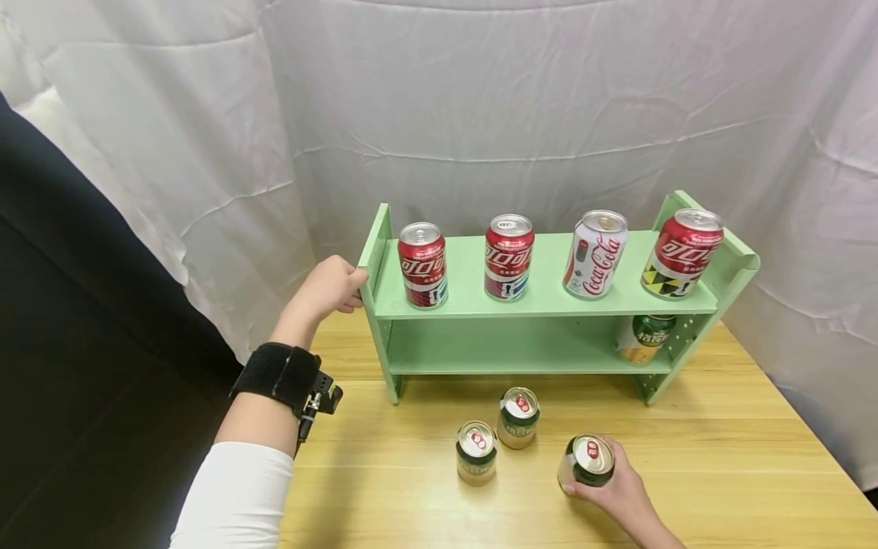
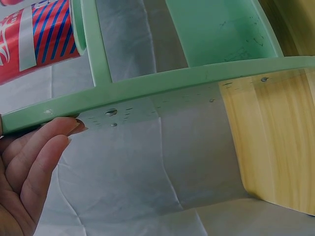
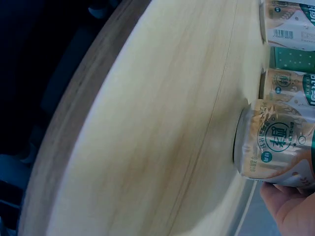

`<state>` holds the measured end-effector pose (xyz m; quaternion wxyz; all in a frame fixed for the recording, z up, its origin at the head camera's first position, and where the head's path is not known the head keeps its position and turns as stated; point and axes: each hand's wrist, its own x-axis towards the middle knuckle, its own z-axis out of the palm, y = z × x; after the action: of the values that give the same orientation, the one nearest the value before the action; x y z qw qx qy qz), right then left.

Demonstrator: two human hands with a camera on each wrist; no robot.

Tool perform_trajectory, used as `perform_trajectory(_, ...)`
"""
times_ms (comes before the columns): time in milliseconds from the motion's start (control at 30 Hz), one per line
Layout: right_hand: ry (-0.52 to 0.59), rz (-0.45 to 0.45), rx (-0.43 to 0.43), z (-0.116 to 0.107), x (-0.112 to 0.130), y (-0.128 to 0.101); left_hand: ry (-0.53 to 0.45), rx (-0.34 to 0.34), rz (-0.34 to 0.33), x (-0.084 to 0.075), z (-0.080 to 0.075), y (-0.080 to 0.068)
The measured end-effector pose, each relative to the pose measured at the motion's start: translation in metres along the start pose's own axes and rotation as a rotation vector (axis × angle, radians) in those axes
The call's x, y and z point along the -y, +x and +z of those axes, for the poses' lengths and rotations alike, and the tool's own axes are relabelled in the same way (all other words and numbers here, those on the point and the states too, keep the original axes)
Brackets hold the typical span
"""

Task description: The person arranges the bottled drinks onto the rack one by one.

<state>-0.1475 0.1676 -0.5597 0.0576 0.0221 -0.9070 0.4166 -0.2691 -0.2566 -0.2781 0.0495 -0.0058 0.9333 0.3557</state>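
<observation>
Nearest the camera, a green-and-gold can [image 1: 588, 461] is gripped by the R hand [image 1: 620, 492] at the front R of the wooden table [image 1: 741, 473]; fingers are curled round its side, and the can is seen tilted a bit, base at or just above the tabletop. In the R wrist view the same can [image 3: 278, 147] is seen side-on w/ the palm [image 3: 290, 206] under it.

Just L of it, 2 more green-and-gold cans are stood upright on the table: one at front [image 1: 476, 452], one slightly behind [image 1: 517, 416], close together, not clearly touching.

Further L, a white sleeve [image 1: 236, 496] and a black wrist strap [image 1: 281, 375] w/ a small camera are seen on the L arm.

Beyond the cans, a light green 2-tier shelf [image 1: 549, 305] is stood on the table. Its L side panel is touched by the L hand [image 1: 329, 288]; fingers are laid fairly straight against the panel edge, nothing gripped. In the L wrist view the fingertips [image 2: 61, 129] are pressed to the panel's [image 2: 172, 86] rim.

On the lower tier, far R, one more green-and-gold can [image 1: 643, 337] is kept. On the upper tier 4 cans are lined up, L to R: red [image 1: 422, 264], red [image 1: 509, 256], white cola [image 1: 595, 253], red w/ yellow-black base [image 1: 682, 252], all apart.

At the back, a white cloth backdrop [image 1: 480, 99] is hung.
</observation>
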Motion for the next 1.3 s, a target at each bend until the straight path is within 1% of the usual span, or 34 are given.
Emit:
perform_trajectory(133, 0.005, 0.001, -0.006, -0.001, -0.001, -0.001, -0.002, -0.001, 0.004, -0.001, 0.000, 0.000)
perform_trajectory(333, 0.012, 0.016, -0.056, 0.006, -0.003, -0.001, 0.000, -0.001, 0.002, 0.001, -0.001, 0.000)
perform_trajectory(467, 0.014, 0.000, -0.100, 0.013, -0.005, -0.001, 0.000, -0.007, 0.000, 0.002, -0.002, 0.000)
perform_trajectory(600, -0.008, -0.026, -0.135, 0.012, -0.006, 0.000, -0.001, -0.007, 0.009, 0.001, -0.001, 0.000)
perform_trajectory(833, -0.031, -0.045, -0.123, 0.000, -0.002, 0.006, -0.004, -0.013, 0.008, 0.002, 0.001, 0.000)
perform_trajectory(1100, -0.044, -0.094, -0.185, -0.017, 0.018, 0.021, -0.016, -0.016, 0.019, 0.001, 0.000, 0.000)
perform_trajectory(1300, -0.039, -0.119, -0.170, -0.028, 0.031, 0.032, -0.014, -0.018, 0.016, 0.001, 0.001, 0.000)
